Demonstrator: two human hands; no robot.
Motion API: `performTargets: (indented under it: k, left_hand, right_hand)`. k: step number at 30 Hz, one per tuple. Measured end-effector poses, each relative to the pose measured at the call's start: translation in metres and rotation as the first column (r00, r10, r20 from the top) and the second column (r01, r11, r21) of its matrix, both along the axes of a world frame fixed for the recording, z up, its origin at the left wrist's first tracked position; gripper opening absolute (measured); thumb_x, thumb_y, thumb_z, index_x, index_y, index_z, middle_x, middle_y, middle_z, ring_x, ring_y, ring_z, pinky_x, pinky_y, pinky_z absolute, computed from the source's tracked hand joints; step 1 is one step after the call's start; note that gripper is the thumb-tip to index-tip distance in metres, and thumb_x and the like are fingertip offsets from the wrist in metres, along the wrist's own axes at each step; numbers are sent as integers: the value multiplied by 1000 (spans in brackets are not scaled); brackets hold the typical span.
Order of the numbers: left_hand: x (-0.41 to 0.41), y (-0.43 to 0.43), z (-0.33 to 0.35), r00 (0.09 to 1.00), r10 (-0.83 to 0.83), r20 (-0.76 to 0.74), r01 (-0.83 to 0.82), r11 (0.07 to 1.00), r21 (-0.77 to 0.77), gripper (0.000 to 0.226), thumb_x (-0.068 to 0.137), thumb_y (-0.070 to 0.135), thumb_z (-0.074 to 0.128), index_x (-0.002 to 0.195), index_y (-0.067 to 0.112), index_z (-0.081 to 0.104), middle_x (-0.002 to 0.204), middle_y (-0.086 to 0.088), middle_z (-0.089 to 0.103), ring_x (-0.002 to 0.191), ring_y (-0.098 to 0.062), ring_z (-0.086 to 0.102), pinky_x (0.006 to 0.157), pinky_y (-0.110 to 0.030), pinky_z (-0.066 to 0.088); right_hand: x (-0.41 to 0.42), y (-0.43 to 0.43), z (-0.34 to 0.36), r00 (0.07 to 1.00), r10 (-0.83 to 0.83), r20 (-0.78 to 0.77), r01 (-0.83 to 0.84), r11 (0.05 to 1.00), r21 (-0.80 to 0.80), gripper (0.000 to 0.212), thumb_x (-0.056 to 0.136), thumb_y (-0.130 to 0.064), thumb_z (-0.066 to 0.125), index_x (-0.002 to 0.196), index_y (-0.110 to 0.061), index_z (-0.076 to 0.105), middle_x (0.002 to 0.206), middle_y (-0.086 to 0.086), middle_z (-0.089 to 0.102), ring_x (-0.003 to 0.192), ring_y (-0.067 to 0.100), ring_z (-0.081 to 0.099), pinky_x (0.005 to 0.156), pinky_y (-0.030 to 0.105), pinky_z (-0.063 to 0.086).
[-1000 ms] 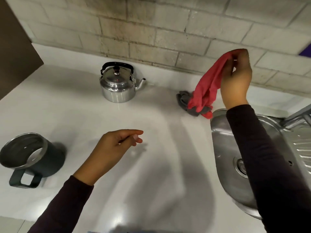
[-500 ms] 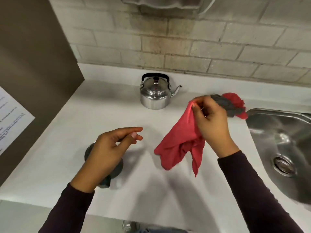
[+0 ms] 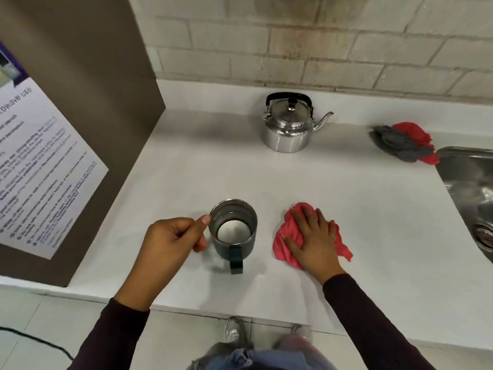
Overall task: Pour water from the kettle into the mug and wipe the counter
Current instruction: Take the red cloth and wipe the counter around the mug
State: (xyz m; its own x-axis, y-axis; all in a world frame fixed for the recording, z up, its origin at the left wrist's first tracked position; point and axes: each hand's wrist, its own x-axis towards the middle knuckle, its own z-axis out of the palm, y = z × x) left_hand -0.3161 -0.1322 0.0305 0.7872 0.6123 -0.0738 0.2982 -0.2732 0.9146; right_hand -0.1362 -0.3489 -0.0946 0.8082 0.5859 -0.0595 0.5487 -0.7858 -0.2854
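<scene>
A dark mug with a steel inside stands on the white counter, near its front edge, handle toward me. My left hand is loosely curled just left of the mug. Its thumb tip is at the rim, and the fingers are not wrapped round the mug. My right hand lies flat with spread fingers on a red cloth, pressing it onto the counter to the right of the mug. The steel kettle with a black handle stands at the back by the wall, spout pointing right.
A heap of grey and red rags lies at the back right beside the steel sink. A brown panel with a printed notice closes off the counter's left side. A brick wall runs along the back.
My right hand has carried the red cloth from up in the air down onto the counter and flattened it there. My left hand now sits against the mug. My view has shifted left.
</scene>
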Motion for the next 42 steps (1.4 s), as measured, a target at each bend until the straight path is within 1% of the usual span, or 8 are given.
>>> performTargets:
  k: [7,13,16,21,27,33,37,42]
  left_hand:
    - [-19,-7,-42,934,-205,-293,152,969,-195,23,83,41,65,66,31,75,74,18,75,74,1,67,55,-17,55]
    - [-3,-36,-63,934,-329,-144,211,826,-522,24,94,32,52,85,32,75,95,20,76,95,9,65,87,-17,50]
    - [8,-53,-68,966,-249,-63,150,746,-649,45,96,31,44,59,19,66,68,4,69,77,-3,67,82,-23,55]
    - [17,-62,-75,986,-163,-42,121,858,-499,47,89,40,44,48,19,35,47,7,39,50,-6,47,73,-24,46]
    - [10,-37,-70,988,-147,-46,117,909,-399,53,97,29,45,44,26,39,44,6,44,52,-9,46,64,-15,45]
    - [-12,-3,-49,1000,-17,-2,15,941,-339,52,95,29,46,45,22,35,53,-5,40,50,-7,47,59,-12,45]
    - [-36,14,-36,998,64,-28,-70,951,-302,46,87,40,44,46,22,33,51,-2,41,53,-10,44,64,-24,41]
    - [-62,28,-34,985,161,-57,-170,942,-289,44,70,57,46,43,23,35,52,-2,38,56,-15,41,67,-32,38]
  right_hand:
    - [-8,16,-9,991,-94,94,102,991,-81,79,77,-73,38,143,-29,27,158,8,16,144,40,3,111,66,-1]
    - [-17,26,-14,980,-198,39,199,980,-22,53,92,-45,43,142,-33,32,158,16,12,142,48,-3,106,75,0]
    - [-14,30,-16,983,-185,-6,185,982,37,50,95,-34,41,143,-28,31,158,14,12,143,45,-5,109,70,-3]
    - [8,47,-15,989,-84,-126,110,968,225,47,98,-22,36,145,-21,29,159,5,15,147,28,-4,116,60,-3]
    - [34,90,-12,940,133,-314,22,896,444,42,100,-20,30,141,-28,35,156,5,25,147,21,2,119,50,-7]
    - [18,144,-10,757,276,-592,90,854,512,42,99,-30,30,141,-38,30,160,2,11,146,30,-10,119,52,-6]
    - [-12,160,-9,727,433,-533,-180,869,461,41,99,-34,27,140,-33,36,160,2,10,146,25,-11,118,48,-10]
    - [-61,146,-12,686,689,-234,-596,716,364,42,97,-27,34,138,-32,39,158,-1,21,141,14,-16,110,52,-20]
